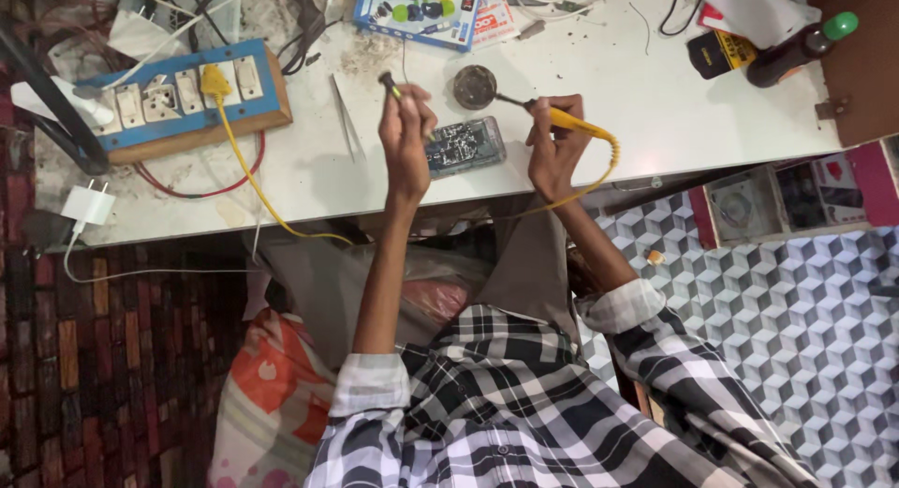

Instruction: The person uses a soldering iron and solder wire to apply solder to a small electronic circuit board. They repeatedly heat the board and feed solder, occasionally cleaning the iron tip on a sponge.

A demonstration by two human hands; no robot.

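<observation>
The right hand [554, 141] is closed around the yellow handle of a soldering iron [562, 120], with the dark tip reaching left into a small round tin [475, 85] that stands on the white worktable [599, 66], just beyond the circuit board [464, 146]. The left hand [405, 137] is raised and pinched shut on a thin dark-tipped tool [388, 81], held upright above the left edge of the board; whether it is a probe or a stick of solder cannot be told at this size. To do this step well, the judgement is that the tip should touch the contents of the tin only lightly, then travel straight to the board without passing over the left hand. The yellow cord [607, 160] loops down from the handle over the near table edge and needs slack so that it does not drag the iron off line. The board lies loose, so steadying it with the left hand appears advisable. The board itself is a small rectangular unit, set slightly askew near the near edge, between the two hands; its upper face shows dark with many small pale components, framed by a light, partly see-through rim. To the left, well apart, lie metal tweezers [347, 118] and a blue socket strip [178, 96] holding a yellow plug.
</observation>
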